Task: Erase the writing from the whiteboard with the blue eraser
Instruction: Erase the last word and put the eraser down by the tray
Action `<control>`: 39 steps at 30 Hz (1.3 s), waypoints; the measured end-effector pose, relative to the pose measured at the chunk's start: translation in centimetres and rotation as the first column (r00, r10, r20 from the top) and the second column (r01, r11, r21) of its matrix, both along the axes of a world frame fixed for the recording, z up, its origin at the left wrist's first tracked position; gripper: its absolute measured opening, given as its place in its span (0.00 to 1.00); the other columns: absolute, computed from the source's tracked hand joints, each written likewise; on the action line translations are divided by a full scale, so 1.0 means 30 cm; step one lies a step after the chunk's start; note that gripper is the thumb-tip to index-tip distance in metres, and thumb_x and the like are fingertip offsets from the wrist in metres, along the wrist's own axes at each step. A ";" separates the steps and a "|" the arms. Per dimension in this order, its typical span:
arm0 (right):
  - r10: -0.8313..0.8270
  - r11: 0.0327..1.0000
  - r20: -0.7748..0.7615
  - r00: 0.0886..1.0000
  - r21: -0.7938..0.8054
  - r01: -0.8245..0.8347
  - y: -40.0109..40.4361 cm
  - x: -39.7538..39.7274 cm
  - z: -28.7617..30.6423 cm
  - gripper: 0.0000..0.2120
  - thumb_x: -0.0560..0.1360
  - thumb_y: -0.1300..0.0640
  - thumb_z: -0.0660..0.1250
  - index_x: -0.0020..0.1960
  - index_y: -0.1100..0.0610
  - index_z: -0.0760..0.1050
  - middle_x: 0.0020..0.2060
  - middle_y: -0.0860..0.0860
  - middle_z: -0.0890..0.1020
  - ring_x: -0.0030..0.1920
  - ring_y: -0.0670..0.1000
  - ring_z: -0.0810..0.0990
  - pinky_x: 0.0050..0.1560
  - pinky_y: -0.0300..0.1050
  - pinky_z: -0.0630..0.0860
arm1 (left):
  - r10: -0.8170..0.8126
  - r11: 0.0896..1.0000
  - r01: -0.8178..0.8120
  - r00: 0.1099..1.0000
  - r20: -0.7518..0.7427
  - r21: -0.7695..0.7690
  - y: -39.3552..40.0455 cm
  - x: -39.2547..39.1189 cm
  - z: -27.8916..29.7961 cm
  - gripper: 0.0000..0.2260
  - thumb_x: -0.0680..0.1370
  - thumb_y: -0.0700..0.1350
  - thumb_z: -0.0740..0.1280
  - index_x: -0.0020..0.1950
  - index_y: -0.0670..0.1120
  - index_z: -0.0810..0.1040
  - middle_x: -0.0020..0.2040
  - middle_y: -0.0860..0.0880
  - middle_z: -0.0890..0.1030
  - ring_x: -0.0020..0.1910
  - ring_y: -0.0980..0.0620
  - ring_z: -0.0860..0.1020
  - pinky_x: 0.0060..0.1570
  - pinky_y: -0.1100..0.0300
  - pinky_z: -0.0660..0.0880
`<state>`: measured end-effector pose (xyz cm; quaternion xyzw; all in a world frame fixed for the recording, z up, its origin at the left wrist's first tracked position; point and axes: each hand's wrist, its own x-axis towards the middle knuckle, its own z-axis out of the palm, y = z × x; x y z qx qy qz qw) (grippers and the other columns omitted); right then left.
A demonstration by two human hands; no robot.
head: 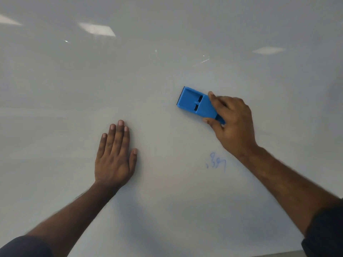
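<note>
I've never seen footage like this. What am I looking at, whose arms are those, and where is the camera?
There is no machine here: a person wears a camera on the head, so the single picture looks forward and down along their own arms. The pale surface is a whiteboard. The left hand lies flat on it, fingers straight. The right hand holds a blue eraser in its grip, against the board. Below it a small patch of blue writing is not yet wiped.

One whiteboard [167,43]; one blue eraser [194,103]; one scribble [216,163]; two hands.
</note>
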<state>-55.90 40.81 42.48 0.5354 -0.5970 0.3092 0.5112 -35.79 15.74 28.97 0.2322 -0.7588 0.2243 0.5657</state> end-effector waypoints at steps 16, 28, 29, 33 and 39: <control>-0.103 0.969 -0.187 0.977 0.204 0.141 0.178 -0.174 -0.315 0.22 0.78 0.47 0.64 0.69 0.57 0.73 0.56 0.57 0.81 0.50 0.61 0.79 0.54 0.55 0.74 | -0.011 1.000 0.011 1.000 -0.013 -0.015 -0.005 -0.001 -0.008 0.29 0.83 0.52 0.51 0.81 0.39 0.51 0.82 0.44 0.50 0.82 0.46 0.48 0.80 0.48 0.47; 0.116 0.815 0.599 0.792 -0.513 0.268 0.049 -0.080 -0.627 0.29 0.75 0.55 0.71 0.70 0.65 0.67 0.53 0.64 0.78 0.53 0.63 0.78 0.54 0.40 0.71 | -0.032 0.999 0.032 0.999 -0.015 -0.007 -0.004 -0.005 -0.017 0.30 0.83 0.52 0.51 0.82 0.41 0.48 0.82 0.45 0.47 0.82 0.45 0.48 0.80 0.48 0.46; 0.122 0.820 0.615 0.779 -0.504 0.270 0.030 -0.047 -0.670 0.29 0.75 0.53 0.70 0.70 0.65 0.68 0.53 0.64 0.78 0.52 0.63 0.78 0.54 0.41 0.71 | -0.031 1.000 0.031 0.999 -0.015 -0.002 -0.003 -0.007 -0.018 0.30 0.83 0.52 0.51 0.82 0.41 0.48 0.83 0.45 0.47 0.82 0.45 0.47 0.80 0.48 0.46; 0.190 0.849 0.635 0.749 -0.489 0.199 -0.087 0.106 -0.717 0.30 0.75 0.49 0.67 0.69 0.66 0.68 0.55 0.63 0.78 0.55 0.61 0.78 0.57 0.41 0.72 | -0.024 1.000 0.024 1.000 -0.003 0.014 -0.002 -0.011 -0.019 0.29 0.84 0.52 0.50 0.82 0.40 0.49 0.82 0.44 0.47 0.82 0.45 0.47 0.80 0.48 0.46; 0.134 0.947 0.559 0.819 -0.315 0.060 -0.264 0.327 -0.687 0.28 0.75 0.47 0.68 0.70 0.62 0.70 0.57 0.58 0.79 0.55 0.52 0.76 0.55 0.44 0.75 | -0.104 0.993 0.099 0.992 0.073 0.064 0.016 0.034 -0.003 0.28 0.84 0.49 0.52 0.81 0.38 0.51 0.82 0.43 0.50 0.82 0.46 0.46 0.80 0.48 0.47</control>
